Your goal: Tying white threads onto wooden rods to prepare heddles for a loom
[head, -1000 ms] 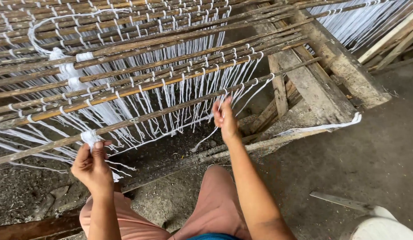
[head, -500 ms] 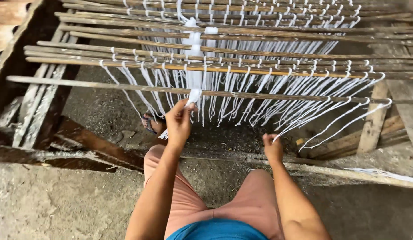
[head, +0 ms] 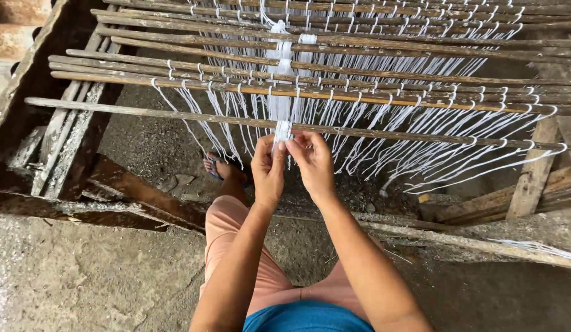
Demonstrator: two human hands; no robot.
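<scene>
While leaning over a rack of thin wooden rods [head: 175,112] strung with white thread, working left to right: resting at far left, a rough timber frame [head: 27,74] with a weathered plank [head: 138,190] slanting below it over grey dirt ground [head: 70,276]. Showing just right of that plank, under the rods, a foot in a dark sandal [head: 221,166], with a knee in salmon-pink shorts [head: 227,218] beneath.

Reaching up near the middle, the left hand [head: 268,169], thumb and forefinger pressing together on the lower end of a white thread bundle [head: 283,126]. Hanging there, that bundle, a thick flat band running down across several rods and ending at the nearest rod, right at the fingertips. Meeting it from the other side, the right hand [head: 311,163], fingers also pinching the same bundle end, both hands touching each other at the tips. Not possible telling whether the remaining fingers are curling around any thread.

Draping farther right, many loose white thread loops [head: 457,154], slanting down from the rods and hanging free above the ground. Standing at far right, a pale wooden post [head: 534,178], with a long stick [head: 469,243] lying along the concrete edge and a few stray white strands [head: 537,247] beside it.
</scene>
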